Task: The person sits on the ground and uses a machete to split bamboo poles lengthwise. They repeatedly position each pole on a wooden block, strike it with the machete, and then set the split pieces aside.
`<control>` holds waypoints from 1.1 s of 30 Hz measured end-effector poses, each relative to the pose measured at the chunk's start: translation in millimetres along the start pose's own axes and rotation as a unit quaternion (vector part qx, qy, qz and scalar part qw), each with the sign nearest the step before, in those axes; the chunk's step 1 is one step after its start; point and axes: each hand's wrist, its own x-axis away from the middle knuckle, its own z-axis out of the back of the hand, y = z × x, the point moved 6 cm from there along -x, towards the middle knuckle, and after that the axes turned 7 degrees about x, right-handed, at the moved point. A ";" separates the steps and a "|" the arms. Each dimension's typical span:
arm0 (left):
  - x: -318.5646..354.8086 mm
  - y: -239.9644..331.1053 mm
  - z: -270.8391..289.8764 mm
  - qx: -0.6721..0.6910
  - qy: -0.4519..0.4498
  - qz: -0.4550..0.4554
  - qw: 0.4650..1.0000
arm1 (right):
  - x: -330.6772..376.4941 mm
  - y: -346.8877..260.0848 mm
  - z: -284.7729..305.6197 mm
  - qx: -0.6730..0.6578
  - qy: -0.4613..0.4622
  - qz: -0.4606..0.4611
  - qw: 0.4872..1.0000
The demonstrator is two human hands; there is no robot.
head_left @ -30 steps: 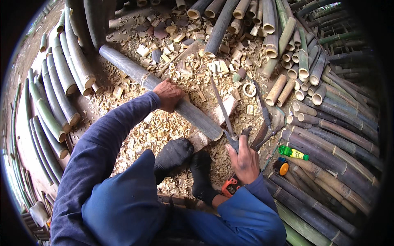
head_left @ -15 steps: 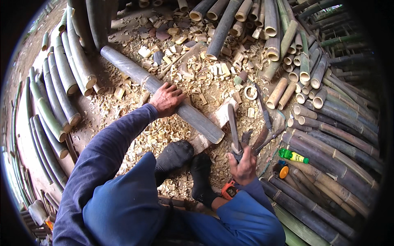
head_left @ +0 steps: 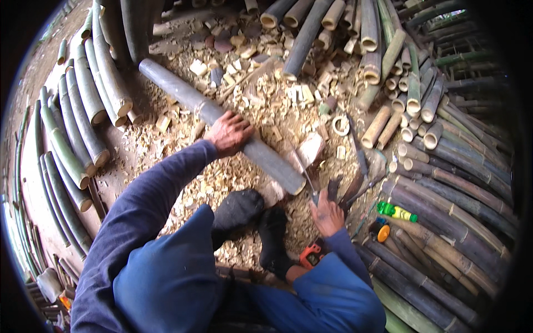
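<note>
My left hand [head_left: 230, 134] is wrapped over the top of a grey-brown bamboo pole [head_left: 275, 168], which slants from the upper left down toward my feet. Its near cut end rests on a pale wooden block [head_left: 312, 149]. In my right hand [head_left: 328, 215] is a knife [head_left: 303, 168], held by its handle. The blade points up and away, seen nearly edge-on, just right of the pole's near end; whether it touches the bamboo I cannot tell. My dark-covered feet [head_left: 239, 212] are beside the block.
Wood chips [head_left: 205, 180] cover the ground. Cut bamboo lengths [head_left: 83, 144] lie on the left, with more stacks [head_left: 444, 222] on the right. Nearby are a bamboo ring [head_left: 340, 125], a dark long-bladed tool [head_left: 358, 147], an orange tape measure [head_left: 311, 255] and a green-yellow bottle [head_left: 397, 211].
The knife has turned from showing its broad side to nearly edge-on, and its blade has swung left toward the pole's end. My left hand keeps its hold on the bamboo.
</note>
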 end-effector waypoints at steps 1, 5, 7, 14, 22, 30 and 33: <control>-1.6 0.6 -5.6 0.017 -0.050 0.013 0.999 | 1.0 6.3 4.5 -0.074 -0.039 0.003 0.996; 25.4 -9.6 -2.6 -0.024 -0.055 0.060 0.996 | 4.4 -45.4 73.6 -0.190 0.074 0.103 0.974; 23.5 -4.0 2.1 -0.035 -0.006 0.045 0.998 | 11.3 -43.2 79.3 -0.214 0.174 0.156 0.948; -5.9 4.0 1.1 -0.028 -0.170 0.083 0.982 | 2.8 7.3 10.2 -0.137 -0.013 0.035 0.990; -16.9 -13.4 -19.3 0.019 -0.335 0.093 0.937 | 12.8 -16.4 23.6 -0.188 0.114 0.096 0.971; -13.9 -16.4 -11.9 0.032 -0.284 0.086 0.954 | 19.3 -48.8 90.9 -0.225 0.127 0.109 0.960; -21.4 -10.8 -9.4 0.031 -0.291 0.081 0.953 | 9.0 -18.0 20.5 -0.241 0.062 0.034 0.968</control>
